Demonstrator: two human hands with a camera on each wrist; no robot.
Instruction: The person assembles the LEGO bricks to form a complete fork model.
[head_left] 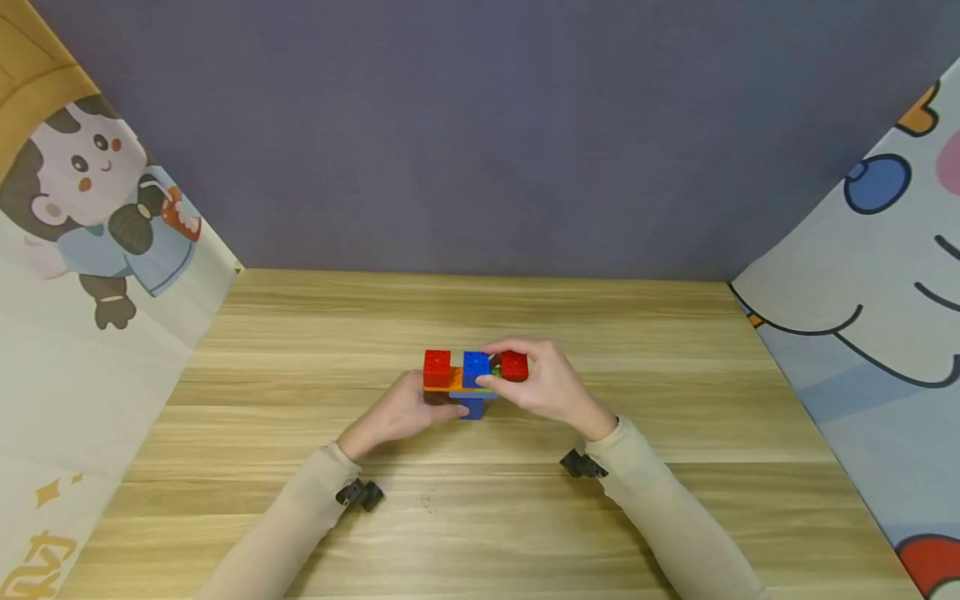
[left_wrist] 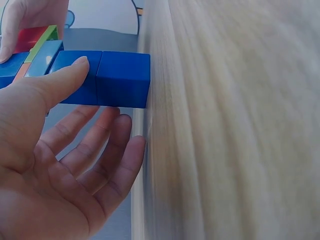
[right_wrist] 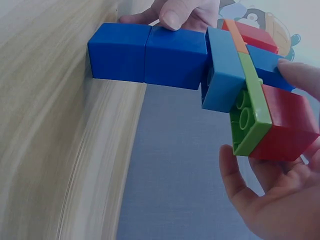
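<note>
A toy building-brick structure stands upright on the table, on a column of two stacked dark blue bricks (right_wrist: 145, 56). My left hand (head_left: 396, 408) holds this column, its thumb on the near face and its fingers behind. A lighter blue brick (right_wrist: 223, 75) lies across the column, bearing an orange plate (head_left: 455, 381) and a green plate (right_wrist: 256, 95) side by side. On top sit a red brick (head_left: 437, 368) at left, a blue brick (head_left: 476, 369) mid-way and another red brick (right_wrist: 290, 122) at right. My right hand (head_left: 553, 387) pinches the top blue brick between thumb and fingers.
The wood-grain table (head_left: 480, 517) reaches back to a grey-blue panel (head_left: 480, 142). Cartoon-printed panels flank it at left (head_left: 172, 333) and right (head_left: 810, 333). Small black devices are strapped at the left cuff (head_left: 360, 493) and right cuff (head_left: 582, 464).
</note>
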